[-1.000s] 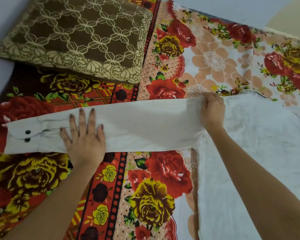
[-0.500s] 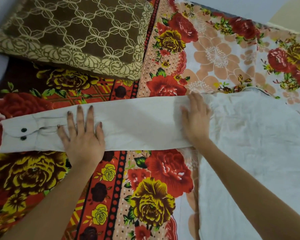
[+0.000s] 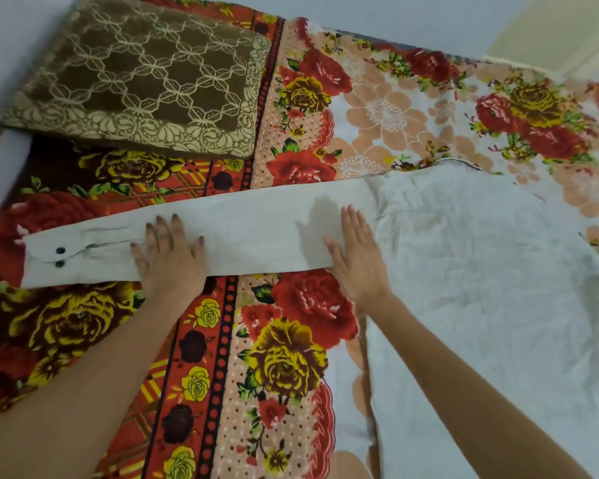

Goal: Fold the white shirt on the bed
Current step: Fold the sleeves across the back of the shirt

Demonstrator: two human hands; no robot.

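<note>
While the white shirt [image 3: 481, 271] lies spread flat on the right side of the bed [image 3: 291, 357], its body creased and pale against the flowered sheet, one long sleeve [image 3: 249, 236] stretches straight out to the left across the red and yellow roses. At the sleeve's far left end the cuff [image 3: 45, 267] lies flat, with two dark buttons [image 3: 60, 257] one just above the other. Partway along the sleeve, a little to the right of the cuff, the left hand [image 3: 170, 261] presses palm down on the cloth, its fingers straight and spread wide, holding nothing; the heel of the hand reaches over the sleeve's near edge onto the sheet. Further right, where the sleeve meets the body of the shirt, the right hand [image 3: 357, 261] also lies palm down, fingers straight and close together, thumb out to the left, flat on the fabric and gripping nothing. Both bare forearms reach in from the near edge of the view. Beyond the sleeve, toward the far left corner of the bed, a brown pillow [image 3: 146, 88] with a cream lattice pattern and a leafy cream border rests on the sheet, apart from the shirt. Along the left side and behind the bed a pale wall [image 3: 0, 46] shows.
</note>
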